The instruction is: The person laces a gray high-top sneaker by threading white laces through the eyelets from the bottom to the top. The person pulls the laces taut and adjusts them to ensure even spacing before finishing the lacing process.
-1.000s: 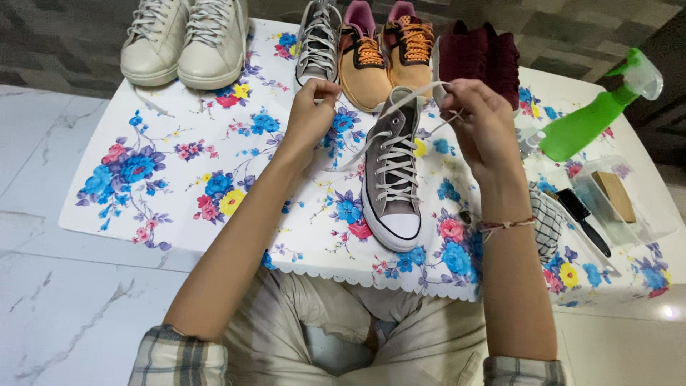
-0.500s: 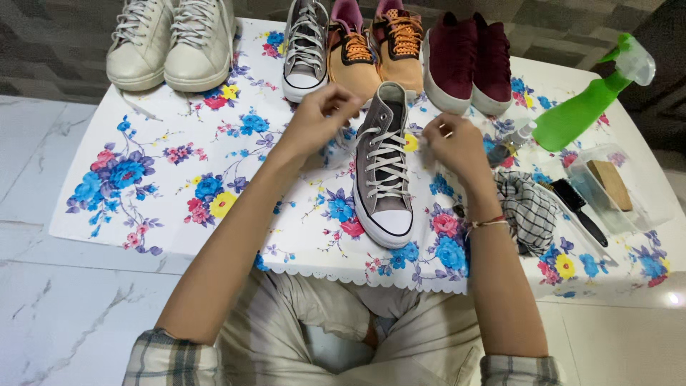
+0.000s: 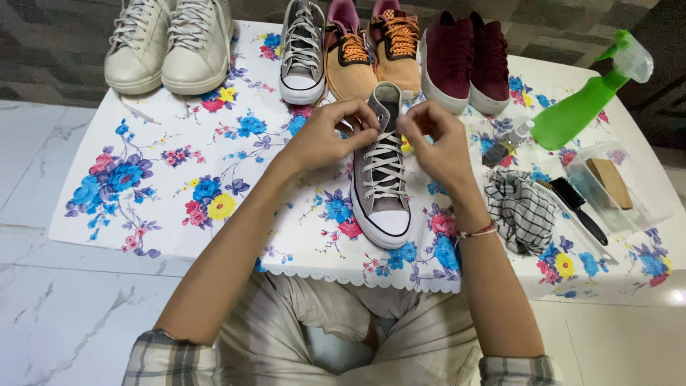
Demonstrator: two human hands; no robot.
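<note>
A grey high-top sneaker (image 3: 383, 187) with white laces and a white toe cap stands on the flowered tablecloth (image 3: 179, 179), toe pointing toward me. My left hand (image 3: 330, 136) pinches the lace at the left side of the sneaker's collar. My right hand (image 3: 436, 139) pinches the lace at the right side of the collar. Both hands sit close together over the top eyelets, and the lace ends are hidden in my fingers.
Along the far edge stand a pair of cream sneakers (image 3: 168, 43), a second grey sneaker (image 3: 303, 50), orange sneakers (image 3: 375, 46) and maroon shoes (image 3: 468, 61). At the right are a green spray bottle (image 3: 586, 100), a checked cloth (image 3: 522, 211), a black brush (image 3: 577, 207) and a clear tray (image 3: 614, 182).
My hands have come in from pulling the lace ends out wide and now meet at the sneaker's collar. The view has shifted slightly.
</note>
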